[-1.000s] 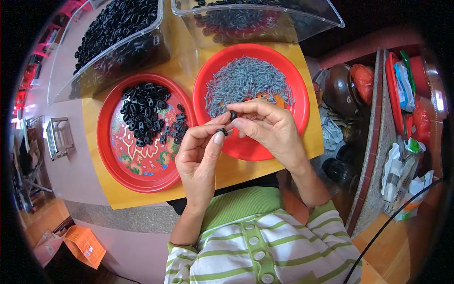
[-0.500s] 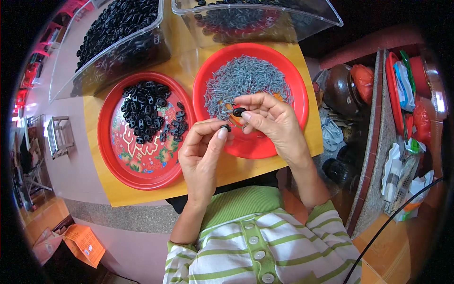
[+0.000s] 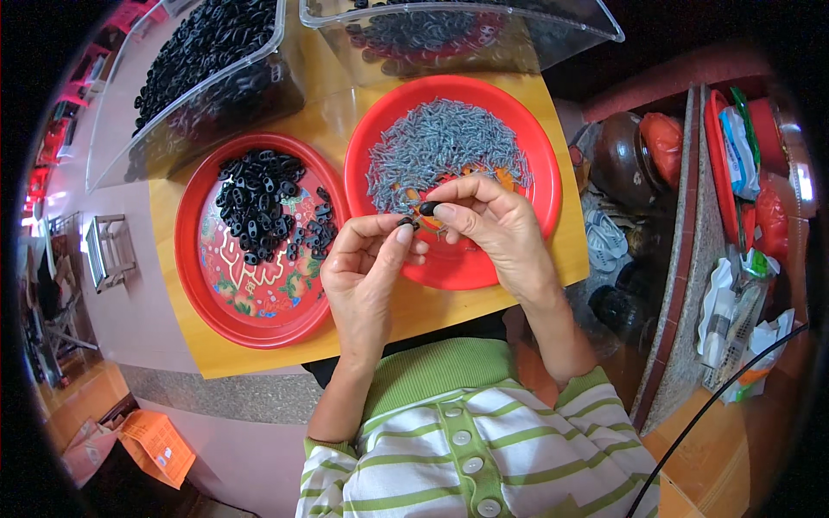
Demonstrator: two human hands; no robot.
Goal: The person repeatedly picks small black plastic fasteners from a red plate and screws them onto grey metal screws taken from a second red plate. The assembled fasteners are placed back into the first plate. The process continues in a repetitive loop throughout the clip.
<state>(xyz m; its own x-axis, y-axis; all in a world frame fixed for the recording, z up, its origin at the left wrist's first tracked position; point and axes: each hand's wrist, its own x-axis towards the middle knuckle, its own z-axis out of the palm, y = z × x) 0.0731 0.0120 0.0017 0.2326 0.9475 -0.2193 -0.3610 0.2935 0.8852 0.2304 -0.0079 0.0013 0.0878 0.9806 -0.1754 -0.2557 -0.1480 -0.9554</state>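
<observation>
While the left grip (image 3: pixel 363 268) pinches one small black oval (image 3: pixel 408 222) between thumb and forefinger, the right grip (image 3: pixel 496 229) is closed on a second oval (image 3: pixel 428 209), held just beside the first; whether the two pieces touch I cannot tell. Both are held over the near left part of one red basin (image 3: pixel 540 173), which contains a heap of thin grey screw-like parts (image 3: pixel 449 138), too many to count. Left of it, one patterned red tray (image 3: pixel 281 334) carries a large pile of black pieces (image 3: pixel 255 194) and a smaller cluster at its right, overlapping beyond any sure count. One yellow table (image 3: pixel 216 358) bears both vessels. Beyond them are two clear bins, a left bin (image 3: pixel 259 60) and a right bin (image 3: pixel 570 34), with black pieces visible in each. Four white buttons (image 3: pixel 462 438) run down the person's striped shirt (image 3: pixel 553 440).
</observation>
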